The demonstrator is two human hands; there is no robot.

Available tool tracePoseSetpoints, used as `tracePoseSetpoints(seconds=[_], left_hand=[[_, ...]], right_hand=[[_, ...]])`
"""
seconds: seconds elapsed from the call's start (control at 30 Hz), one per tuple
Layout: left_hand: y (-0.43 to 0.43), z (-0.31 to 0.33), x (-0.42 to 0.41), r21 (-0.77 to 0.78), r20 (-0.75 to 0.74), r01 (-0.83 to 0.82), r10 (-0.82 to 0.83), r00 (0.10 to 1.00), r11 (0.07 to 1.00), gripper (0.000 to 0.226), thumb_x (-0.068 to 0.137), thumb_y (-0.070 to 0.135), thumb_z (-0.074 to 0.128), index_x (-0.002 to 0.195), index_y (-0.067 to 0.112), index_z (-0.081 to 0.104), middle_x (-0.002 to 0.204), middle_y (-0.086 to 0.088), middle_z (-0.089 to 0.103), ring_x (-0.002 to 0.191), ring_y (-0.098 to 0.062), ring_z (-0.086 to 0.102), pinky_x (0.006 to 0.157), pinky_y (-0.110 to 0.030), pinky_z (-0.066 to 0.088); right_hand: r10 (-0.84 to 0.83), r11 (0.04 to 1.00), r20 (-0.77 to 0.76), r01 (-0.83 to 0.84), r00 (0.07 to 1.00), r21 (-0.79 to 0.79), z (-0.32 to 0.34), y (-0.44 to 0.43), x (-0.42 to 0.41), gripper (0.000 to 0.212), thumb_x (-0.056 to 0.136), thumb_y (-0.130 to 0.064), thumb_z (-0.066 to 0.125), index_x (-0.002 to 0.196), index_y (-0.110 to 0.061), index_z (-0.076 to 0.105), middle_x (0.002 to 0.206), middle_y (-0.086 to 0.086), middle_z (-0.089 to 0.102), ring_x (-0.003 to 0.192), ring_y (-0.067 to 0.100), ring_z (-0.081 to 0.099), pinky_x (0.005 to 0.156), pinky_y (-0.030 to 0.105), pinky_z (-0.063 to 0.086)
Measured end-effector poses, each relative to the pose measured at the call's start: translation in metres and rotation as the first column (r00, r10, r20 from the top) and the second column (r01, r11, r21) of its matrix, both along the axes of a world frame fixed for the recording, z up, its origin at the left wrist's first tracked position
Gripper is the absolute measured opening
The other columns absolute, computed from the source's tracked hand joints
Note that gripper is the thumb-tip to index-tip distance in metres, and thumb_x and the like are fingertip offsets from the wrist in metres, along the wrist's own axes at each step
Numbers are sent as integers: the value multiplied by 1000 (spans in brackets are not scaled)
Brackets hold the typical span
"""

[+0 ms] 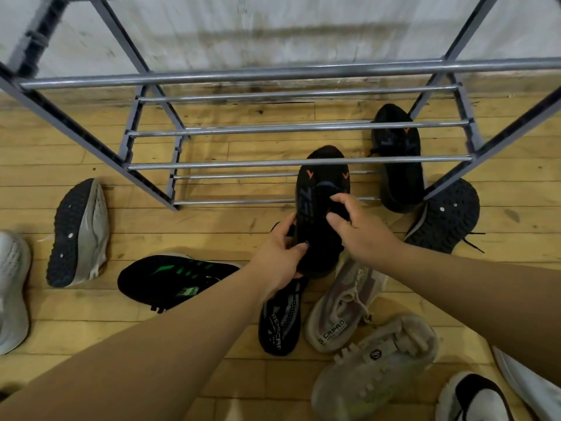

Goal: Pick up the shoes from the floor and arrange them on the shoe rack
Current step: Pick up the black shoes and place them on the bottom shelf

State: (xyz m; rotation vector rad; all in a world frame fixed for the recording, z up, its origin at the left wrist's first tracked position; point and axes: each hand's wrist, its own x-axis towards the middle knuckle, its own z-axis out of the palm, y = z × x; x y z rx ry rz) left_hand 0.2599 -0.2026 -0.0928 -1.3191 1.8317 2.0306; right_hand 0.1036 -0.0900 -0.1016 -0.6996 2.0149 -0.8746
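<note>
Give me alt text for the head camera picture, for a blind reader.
The left hand and right hand hold a black sneaker with orange marks, toe toward a metal shoe rack. Its match sits inside the rack's right end; a black-and-green sneaker and others lie on the wooden floor.

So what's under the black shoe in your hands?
A black-and-grey shoe and a beige shoe lie on the floor below the black shoe. The left hand and that shoe cover the first one's far end.

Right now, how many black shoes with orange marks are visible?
2. Held shoe, in left hand and right hand; other shoe, low in the rack, right end. More may be hidden.
</note>
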Motion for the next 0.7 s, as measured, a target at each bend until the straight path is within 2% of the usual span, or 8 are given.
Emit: tracePoseSetpoints(seconds=[0.03,0.1,0.17,0.23,0.3,0.5,0.6,0.7], left_hand=[[-1,0,-6,-15,0,-10,10,1000,1000,67,105,14,53,155,51,29,136,4,61,109,-15,65,85,-45,63],[-3,-2,-19,-33,8,-37,38,999,999,67,106,15,52,155,53,27,138,6,58,111,-16,63,87,-44,63],[-3,-9,-34,-44,16,-77,78,997,996,67,106,15,51,155,54,27,139,9,55,121,-20,60,91,-46,61],[0,-18,-51,-68,11,-102,103,995,992,67,105,15,52,154,54,28,146,11,53,133,-23,55,99,-50,57],[6,-25,-69,-91,-5,-111,111,994,990,67,104,16,53,154,54,29,153,8,50,139,-25,51,106,-52,51],[12,-26,-136,-182,-52,-86,77,996,980,54,107,22,51,155,43,38,148,3,56,136,-23,53,110,-42,47],[4,-31,-158,-290,-18,23,-30,999,957,56,107,32,48,160,38,29,153,-3,50,140,-27,48,113,-41,43],[2,-40,-163,-425,142,256,-216,966,868,72,101,50,54,162,35,20,160,-10,31,146,-33,36,118,-49,37]], right_hand=[[53,998,-148,-49,988,25,1,5,-9,46,106,-46,42,150,-32,34,134,6,60,118,23,60,92,43,53],[163,983,-489,-96,857,159,-4,18,-31,54,103,-54,38,152,-31,34,149,6,48,135,29,45,108,48,43],[289,930,-641,-51,711,363,-11,31,-54,62,100,-54,39,157,-32,24,164,12,23,149,37,21,117,52,28],[402,842,-610,-13,683,540,-16,41,-76,71,99,-51,41,159,-39,5,169,11,-4,154,40,0,121,56,16],[455,775,-527,-27,718,632,-19,47,-92,78,100,-45,46,158,-43,-7,169,6,-15,154,41,-10,122,59,15],[410,803,-435,-91,802,589,-20,51,-99,90,99,-34,51,157,-43,-17,168,0,-21,152,36,-24,120,64,18],[386,820,-463,-67,798,568,-23,53,-97,91,98,-30,51,157,-41,-17,168,-1,-22,151,33,-28,117,64,22],[386,821,-489,-49,782,569,-28,53,-95,94,97,-30,54,157,-40,-18,168,0,-23,150,36,-30,116,63,29]])
